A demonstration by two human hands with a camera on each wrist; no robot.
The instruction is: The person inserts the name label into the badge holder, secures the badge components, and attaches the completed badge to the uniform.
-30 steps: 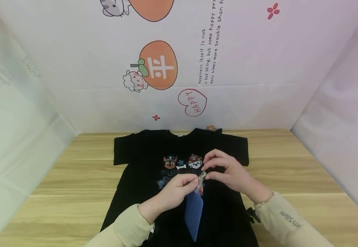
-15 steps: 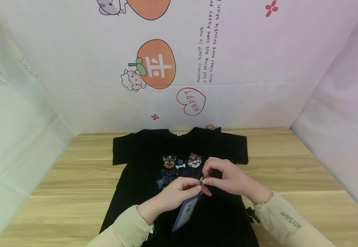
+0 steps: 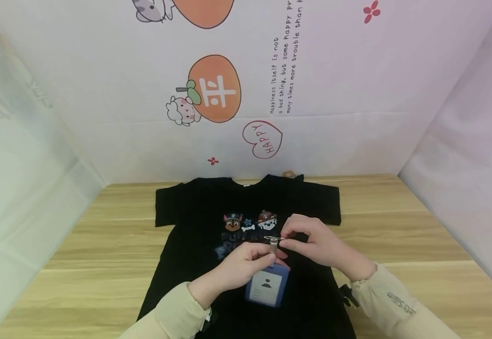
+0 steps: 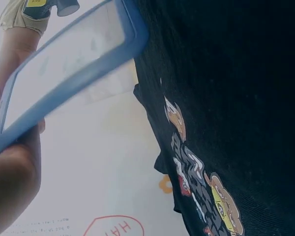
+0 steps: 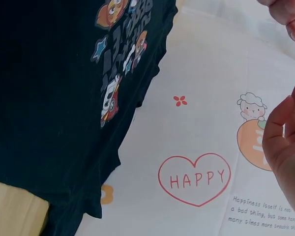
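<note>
A blue-framed ID badge (image 3: 267, 288) hangs below my left hand (image 3: 246, 264), its white card with a dark figure facing me. My left thumb and fingers pinch the metal clip (image 3: 274, 246) and strap above the badge. At the clip's top is a thin wire-like pin (image 3: 268, 238), whose right end my right hand (image 3: 314, 240) pinches between thumb and fingertips. Beneath both hands a black T-shirt (image 3: 199, 207) lies spread out, with cartoon dogs printed on its chest. In the left wrist view the badge (image 4: 83, 73) is close and tilted; the right wrist view cuts off my fingertips.
The shirt lies on a wooden table (image 3: 89, 263). Behind it stands a white cloth backdrop (image 3: 335, 94) with printed drawings and lettering, and white cloth also hangs at both sides. Dark straps show near both cuffs.
The badge has swung round from nearly edge-on, so its card side now faces me. The clip has turned too, and the pin at its top is visible. Both hands stay nearly in place.
</note>
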